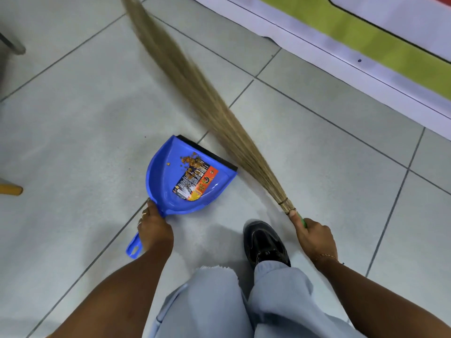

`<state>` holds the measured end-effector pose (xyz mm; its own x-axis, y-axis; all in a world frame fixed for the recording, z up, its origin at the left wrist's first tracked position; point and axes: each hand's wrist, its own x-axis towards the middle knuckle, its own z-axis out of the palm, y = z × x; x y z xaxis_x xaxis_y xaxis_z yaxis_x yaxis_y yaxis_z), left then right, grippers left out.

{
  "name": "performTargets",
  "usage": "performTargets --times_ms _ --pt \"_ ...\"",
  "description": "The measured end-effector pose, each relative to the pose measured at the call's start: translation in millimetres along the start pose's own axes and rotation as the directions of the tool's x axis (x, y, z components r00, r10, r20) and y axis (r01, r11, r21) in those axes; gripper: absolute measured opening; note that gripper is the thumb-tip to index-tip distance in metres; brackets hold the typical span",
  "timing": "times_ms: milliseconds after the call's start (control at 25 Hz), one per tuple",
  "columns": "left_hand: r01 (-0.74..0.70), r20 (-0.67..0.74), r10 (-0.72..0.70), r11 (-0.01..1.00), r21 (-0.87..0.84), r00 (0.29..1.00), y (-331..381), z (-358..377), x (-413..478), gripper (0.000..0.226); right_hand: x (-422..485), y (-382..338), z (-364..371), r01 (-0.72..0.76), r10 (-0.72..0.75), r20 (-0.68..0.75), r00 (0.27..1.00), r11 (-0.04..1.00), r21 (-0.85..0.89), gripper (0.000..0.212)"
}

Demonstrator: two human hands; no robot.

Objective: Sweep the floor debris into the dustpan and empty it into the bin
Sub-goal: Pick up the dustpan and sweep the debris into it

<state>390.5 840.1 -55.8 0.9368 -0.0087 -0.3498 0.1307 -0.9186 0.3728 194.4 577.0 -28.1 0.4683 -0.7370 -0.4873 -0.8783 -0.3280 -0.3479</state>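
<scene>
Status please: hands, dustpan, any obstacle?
Left hand grips dustpan handle; right hand grips broom. Debris in pan. Path clear; no bin visible.

A blue plastic dustpan (170,186) rests on the pale floor tiles, its black-edged lip facing away from me and its handle gripped in my left hand (154,230). Orange-brown debris (192,162) lies scattered inside near the lip, partly over a colourful label. My right hand (314,237) holds a long straw-coloured grass broom (207,103) by its green handle, its blurred bristles stretching far beyond the pan's lip.
</scene>
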Motion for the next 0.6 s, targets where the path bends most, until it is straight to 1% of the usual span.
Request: performTargets --times_ms 160,280,400,440,600 --pt "0.052 -0.006 -0.053 0.996 -0.069 0.999 24.0 -15.2 -21.6 0.050 8.1 -17.2 -32.6 -0.036 0.037 -0.006 0.999 0.997 0.073 0.064" --pt "0.121 -0.007 -0.123 0.983 -0.137 0.992 51.6 -43.9 -44.3 0.045 -5.4 -32.0 -71.0 -0.071 0.070 0.018 0.997 0.997 0.033 0.063" --pt "0.203 -0.029 -0.213 0.958 -0.200 0.977 98.6 -85.4 -67.2 0.042 -28.2 -43.9 -117.4 -0.146 0.146 0.062 0.987 0.989 -0.004 0.066" --pt "0.206 -0.044 -0.220 0.955 -0.213 0.975 118.8 -102.4 -75.0 0.041 -38.0 -45.1 -136.5 -0.166 0.166 0.082 0.983 0.986 -0.008 0.066" --pt "0.150 -0.051 -0.164 0.966 -0.210 0.985 200.9 -173.2 -114.3 0.038 -83.8 -49.1 -217.5 -0.255 0.255 0.138 0.957 0.967 -0.011 0.068"
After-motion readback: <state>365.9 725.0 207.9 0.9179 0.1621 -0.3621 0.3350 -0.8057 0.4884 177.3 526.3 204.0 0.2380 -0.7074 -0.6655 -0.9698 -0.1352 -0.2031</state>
